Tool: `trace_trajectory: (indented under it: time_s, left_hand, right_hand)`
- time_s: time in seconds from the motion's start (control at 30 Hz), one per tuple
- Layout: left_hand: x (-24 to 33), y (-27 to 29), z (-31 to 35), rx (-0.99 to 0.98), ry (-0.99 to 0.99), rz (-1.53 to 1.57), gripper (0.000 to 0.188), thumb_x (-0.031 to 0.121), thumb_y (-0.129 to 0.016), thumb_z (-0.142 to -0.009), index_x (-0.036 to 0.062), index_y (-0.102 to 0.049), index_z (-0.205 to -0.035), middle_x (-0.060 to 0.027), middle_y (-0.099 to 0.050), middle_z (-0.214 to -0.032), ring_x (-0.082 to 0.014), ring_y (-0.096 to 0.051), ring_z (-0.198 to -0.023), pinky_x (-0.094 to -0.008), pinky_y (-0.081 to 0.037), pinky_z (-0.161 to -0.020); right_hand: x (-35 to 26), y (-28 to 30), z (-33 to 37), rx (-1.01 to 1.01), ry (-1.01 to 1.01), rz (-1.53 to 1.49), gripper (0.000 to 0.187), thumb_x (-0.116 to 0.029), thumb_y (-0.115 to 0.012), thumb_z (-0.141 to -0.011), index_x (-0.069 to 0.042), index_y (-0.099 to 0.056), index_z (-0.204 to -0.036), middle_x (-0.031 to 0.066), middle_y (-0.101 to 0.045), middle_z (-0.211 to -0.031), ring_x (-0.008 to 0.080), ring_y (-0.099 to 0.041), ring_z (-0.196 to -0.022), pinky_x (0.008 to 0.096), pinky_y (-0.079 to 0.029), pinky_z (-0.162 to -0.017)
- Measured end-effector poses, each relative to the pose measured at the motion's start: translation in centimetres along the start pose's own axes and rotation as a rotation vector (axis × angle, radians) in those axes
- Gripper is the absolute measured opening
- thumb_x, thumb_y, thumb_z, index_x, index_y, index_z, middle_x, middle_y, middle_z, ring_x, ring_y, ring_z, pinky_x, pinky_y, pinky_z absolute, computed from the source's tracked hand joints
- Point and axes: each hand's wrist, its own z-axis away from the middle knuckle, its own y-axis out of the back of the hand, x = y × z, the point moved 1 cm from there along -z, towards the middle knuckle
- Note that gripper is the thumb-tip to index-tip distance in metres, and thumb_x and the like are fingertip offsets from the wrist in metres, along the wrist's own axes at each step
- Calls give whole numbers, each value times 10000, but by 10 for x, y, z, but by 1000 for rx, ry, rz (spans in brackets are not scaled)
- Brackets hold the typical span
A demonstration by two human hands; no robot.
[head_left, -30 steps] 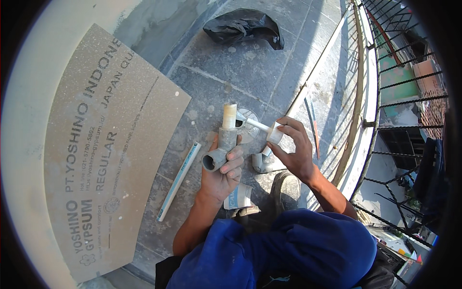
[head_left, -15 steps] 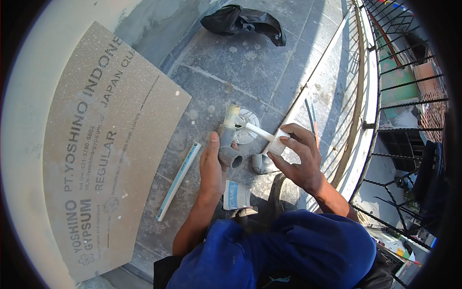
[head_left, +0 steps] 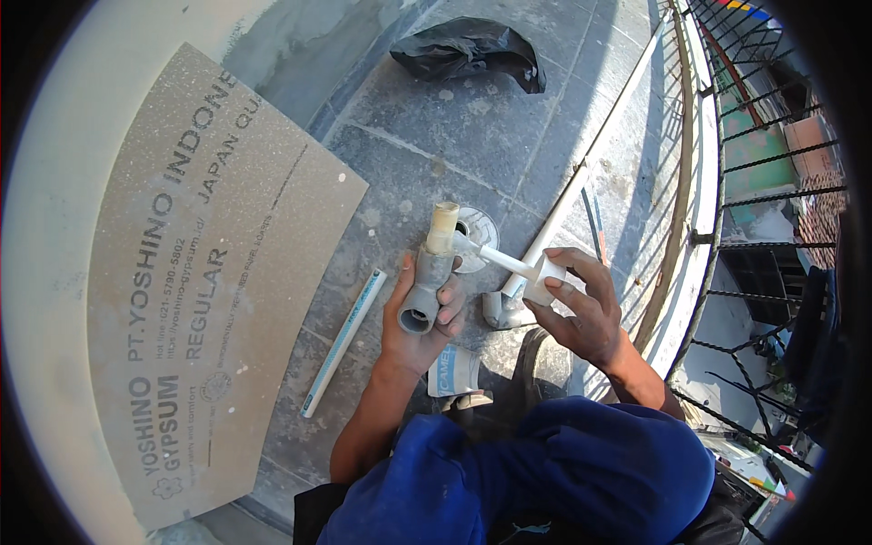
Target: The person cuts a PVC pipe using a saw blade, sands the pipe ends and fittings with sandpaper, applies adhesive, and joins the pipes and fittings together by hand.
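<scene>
Black bag (head_left: 472, 50) on floor (head_left: 463, 132); left hand (head_left: 407, 341) grips grey fitting (head_left: 431, 275), now rotated leftward; right hand (head_left: 589, 307) pinches white cap (head_left: 548, 276).

The T-shaped grey plastic pipe fitting (head_left: 431, 277) hides the palm of the left hand (head_left: 402, 334). A slim white stem (head_left: 509, 262) covers a strip of the white round disc (head_left: 487, 229); whether it touches the fitting cannot be told. The dark rim cuts off the black metal railing (head_left: 763, 243); small red-and-yellow objects (head_left: 788, 495) are unreadable.
</scene>
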Motion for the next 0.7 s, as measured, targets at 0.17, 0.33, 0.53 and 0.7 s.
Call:
trace_trajectory:
  time_s: [0.17,0.33,0.53,0.7]
  left_hand:
    - [-2,-2,0,-127,88,178,528,426,-319,-1005,-54,-443,-1189,-28,-473,-700,-103,-492,-553,-264,-485,-466]
    - [-1,2,3,-259,162,357,576,467,-299,-995,-49,-465,-1189,-30,-478,-692,-98,-477,-521,-265,-465,-464]
    - [2,3,3,-275,62,110,584,480,-288,-994,-45,-464,-1177,-37,-491,-704,-100,-478,-544,-271,-466,-469]
    - [1,-8,5,-53,-76,-209,553,479,-282,-995,-21,-470,-1140,-26,-479,-696,-99,-479,-547,-260,-460,-468]
  right_hand:
    - [0,0,-10,-67,100,-78,312,-34,-755,-711,-47,-626,-995,221,-546,-1171,352,-602,-1053,404,-551,-819]
    - [9,8,0,-89,124,-45,312,-10,-718,-722,-38,-644,-1024,220,-555,-1162,367,-598,-1059,434,-543,-856]
    - [2,17,-8,-38,85,27,336,39,-735,-683,-5,-647,-1004,234,-554,-1144,364,-603,-1038,427,-548,-825]
    - [-14,20,-18,-196,125,-34,365,5,-718,-700,-42,-654,-1056,190,-519,-1200,359,-600,-1045,399,-556,-829]
